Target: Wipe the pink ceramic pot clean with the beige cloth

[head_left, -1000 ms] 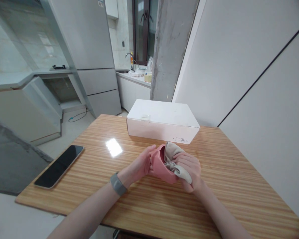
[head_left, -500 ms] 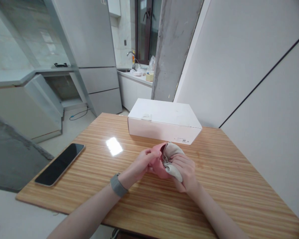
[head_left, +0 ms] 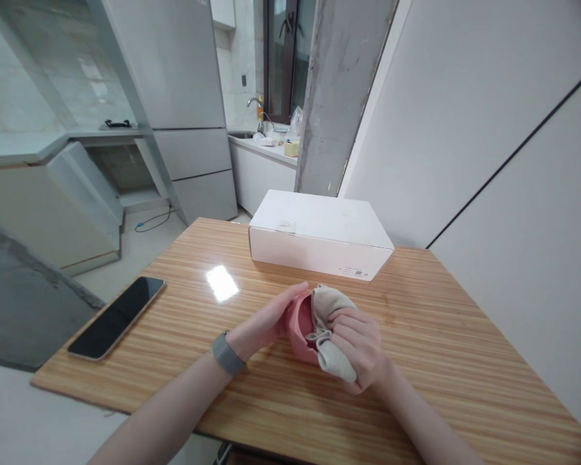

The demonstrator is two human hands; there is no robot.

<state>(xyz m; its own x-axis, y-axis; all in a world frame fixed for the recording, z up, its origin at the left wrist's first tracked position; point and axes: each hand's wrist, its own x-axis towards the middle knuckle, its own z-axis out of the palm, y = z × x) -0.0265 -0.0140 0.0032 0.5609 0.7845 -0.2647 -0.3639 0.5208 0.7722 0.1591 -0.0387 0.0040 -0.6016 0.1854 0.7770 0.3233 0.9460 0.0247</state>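
Observation:
A pink cup (head_left: pixel 299 328) lies tilted on its side over the wooden table (head_left: pixel 440 349), its mouth turned toward my right. My left hand (head_left: pixel 266 320) is wrapped round the cup's outer wall and holds it. My right hand (head_left: pixel 361 349) is closed on a beige cloth (head_left: pixel 326 310), which is pushed into the cup's mouth and hangs out below my fingers. A grey band sits on my left wrist.
A closed white box (head_left: pixel 319 236) stands just behind my hands. A black phone (head_left: pixel 117 316) lies face up near the table's left edge. White walls run along the right side. A fridge, a concrete pillar and a kitchen counter stand beyond the table.
The cup has turned in my left hand, and my right hand with the cloth has shifted slightly down and toward me inside the cup's mouth.

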